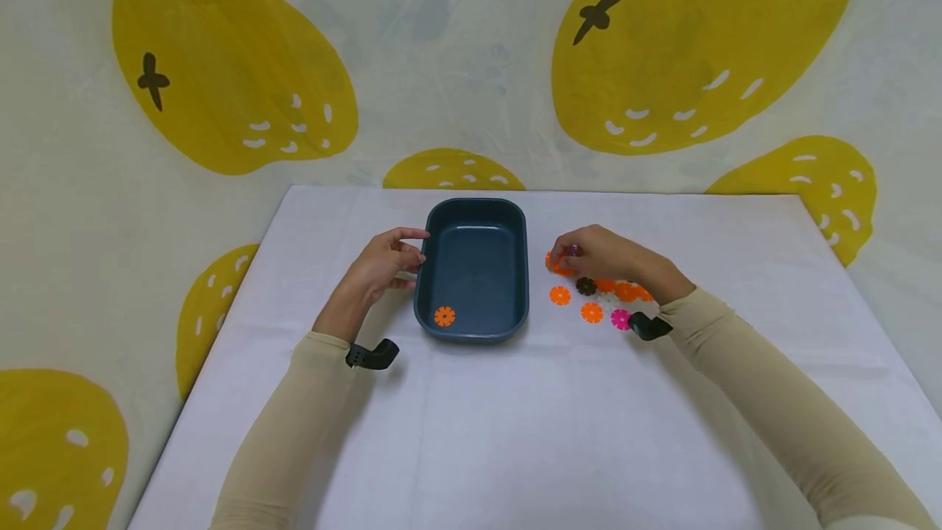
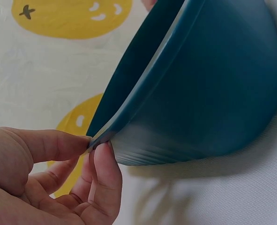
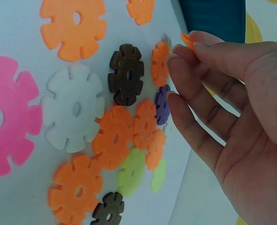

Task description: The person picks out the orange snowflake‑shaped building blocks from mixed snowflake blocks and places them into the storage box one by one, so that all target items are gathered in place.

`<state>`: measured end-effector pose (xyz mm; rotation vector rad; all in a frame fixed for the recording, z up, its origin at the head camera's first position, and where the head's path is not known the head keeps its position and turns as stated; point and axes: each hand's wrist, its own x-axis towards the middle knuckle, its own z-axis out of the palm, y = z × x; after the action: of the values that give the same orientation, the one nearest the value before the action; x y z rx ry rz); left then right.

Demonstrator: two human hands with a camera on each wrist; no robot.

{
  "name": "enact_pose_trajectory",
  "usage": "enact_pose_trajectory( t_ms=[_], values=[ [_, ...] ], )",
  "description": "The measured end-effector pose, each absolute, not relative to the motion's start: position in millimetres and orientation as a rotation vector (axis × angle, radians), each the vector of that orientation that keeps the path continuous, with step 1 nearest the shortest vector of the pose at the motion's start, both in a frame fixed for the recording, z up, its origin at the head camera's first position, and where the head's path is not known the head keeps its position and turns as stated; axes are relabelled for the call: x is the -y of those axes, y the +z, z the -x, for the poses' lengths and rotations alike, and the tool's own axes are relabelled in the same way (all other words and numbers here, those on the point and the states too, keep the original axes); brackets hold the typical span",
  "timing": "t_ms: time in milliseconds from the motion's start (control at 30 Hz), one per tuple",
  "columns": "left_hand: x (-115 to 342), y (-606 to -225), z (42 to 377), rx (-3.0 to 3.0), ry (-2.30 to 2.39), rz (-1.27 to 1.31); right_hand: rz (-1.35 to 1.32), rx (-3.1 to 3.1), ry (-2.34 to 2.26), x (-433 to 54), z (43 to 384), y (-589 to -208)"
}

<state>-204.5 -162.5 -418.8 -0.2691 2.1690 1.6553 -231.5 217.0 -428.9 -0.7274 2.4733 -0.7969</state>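
A dark blue rectangular basin (image 1: 471, 268) stands on the white cloth, with one orange notched disc (image 1: 445, 316) lying inside at its near left corner. My left hand (image 1: 377, 267) is at the basin's left side; in the left wrist view its thumb and fingers pinch the rim. My right hand (image 1: 599, 252) is to the right of the basin, over a spread of flower-shaped discs. Between its thumb and index finger it pinches an orange disc (image 3: 187, 41), seen nearly edge-on. Below the fingers lie a purple disc (image 3: 162, 105) and another orange disc (image 3: 160, 64).
Several more discs lie on the cloth: pink (image 3: 11, 116), white (image 3: 75, 108), brown (image 3: 126, 75), green (image 3: 131, 171) and orange (image 1: 592, 312). Behind the table (image 1: 456, 440) hangs a pale curtain (image 1: 456, 47) with yellow fruit prints. My right forearm partly covers the disc spread.
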Motion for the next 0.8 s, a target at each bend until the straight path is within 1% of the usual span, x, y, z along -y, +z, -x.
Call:
enact_pose_trajectory(
  t_ms=[800],
  values=[
    [161.8, -418.5, 204.6, -2.176, 1.654, 0.283, 0.844, -2.546, -0.858, -219.0, 233.3, -411.3]
  ],
)
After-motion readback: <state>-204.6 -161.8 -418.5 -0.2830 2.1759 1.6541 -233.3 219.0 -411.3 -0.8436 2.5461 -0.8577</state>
